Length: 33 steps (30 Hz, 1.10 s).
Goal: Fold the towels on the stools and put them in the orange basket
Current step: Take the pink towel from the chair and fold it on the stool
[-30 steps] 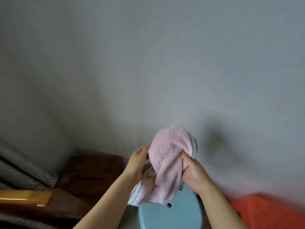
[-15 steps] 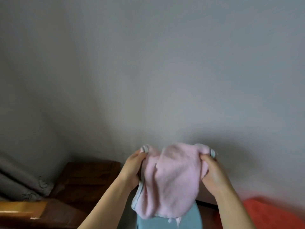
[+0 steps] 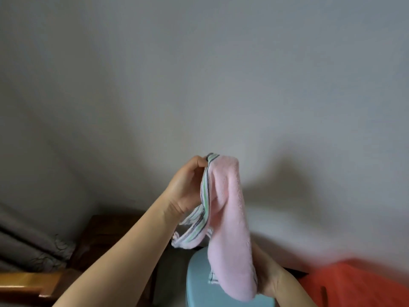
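A pink towel (image 3: 230, 220) with a green and grey striped border hangs lengthwise in the air above a light blue stool (image 3: 199, 286). My left hand (image 3: 188, 185) pinches its top end, raised high. Lower down, my right hand (image 3: 269, 275) grips the bottom end, mostly hidden behind the cloth. The orange basket (image 3: 358, 284) shows blurred at the bottom right, beside the stool.
A dark wooden cabinet (image 3: 110, 238) stands at the lower left against the grey wall. A grey curtain (image 3: 28, 247) hangs at the far left, with a lighter wooden edge (image 3: 26, 282) below it.
The towel was held spread sideways between both hands; now my left hand has risen and my right hand has dropped, so the towel hangs long and narrow.
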Tool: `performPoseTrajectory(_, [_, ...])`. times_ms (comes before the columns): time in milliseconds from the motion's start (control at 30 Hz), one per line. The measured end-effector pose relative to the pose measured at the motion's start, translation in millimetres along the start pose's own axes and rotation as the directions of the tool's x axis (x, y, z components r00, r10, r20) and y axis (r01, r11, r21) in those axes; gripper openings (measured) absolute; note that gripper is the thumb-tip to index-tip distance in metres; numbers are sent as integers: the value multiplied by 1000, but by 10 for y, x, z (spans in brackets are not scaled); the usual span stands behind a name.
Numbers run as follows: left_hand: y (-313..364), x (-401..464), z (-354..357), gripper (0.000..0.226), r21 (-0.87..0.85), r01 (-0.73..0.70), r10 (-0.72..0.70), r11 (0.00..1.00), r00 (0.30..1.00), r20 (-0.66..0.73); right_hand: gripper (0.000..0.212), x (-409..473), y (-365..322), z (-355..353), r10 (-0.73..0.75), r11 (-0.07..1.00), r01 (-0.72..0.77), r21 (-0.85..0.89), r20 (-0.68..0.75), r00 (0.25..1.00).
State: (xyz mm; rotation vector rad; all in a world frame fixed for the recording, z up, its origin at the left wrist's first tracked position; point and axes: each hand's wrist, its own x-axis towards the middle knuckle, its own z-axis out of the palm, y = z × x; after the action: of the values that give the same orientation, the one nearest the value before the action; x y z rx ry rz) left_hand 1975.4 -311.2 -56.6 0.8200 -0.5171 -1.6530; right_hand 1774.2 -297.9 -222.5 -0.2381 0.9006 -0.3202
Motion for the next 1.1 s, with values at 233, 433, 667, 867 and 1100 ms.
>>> performPoseTrajectory(233, [180, 19, -119, 27, 18, 81, -81, 997, 997, 18, 60, 309, -227, 229, -199, 974, 203, 96, -51, 979])
performPoseTrajectory(433, [54, -47, -624, 40, 100, 383, -336, 918, 888, -314, 39, 354, -716, 388, -411, 910, 415, 4, -127, 903])
performPoseTrajectory(667, [-110, -190, -860, 27, 103, 358, -282, 928, 857, -431, 19, -55, -1172, 440, -569, 818, 565, -103, -2, 823])
performPoseTrajectory(867, [-14, -86, -913, 26, -99, 107, -141, 989, 871, -470, 29, -246, -1364, 404, -603, 780, 581, -231, -34, 797])
performPoseTrajectory(1100, [60, -45, -1051, 28, -23, -28, 13, 999, 866, -500, 14, -534, -1637, 307, -691, 661, 617, -427, -27, 722])
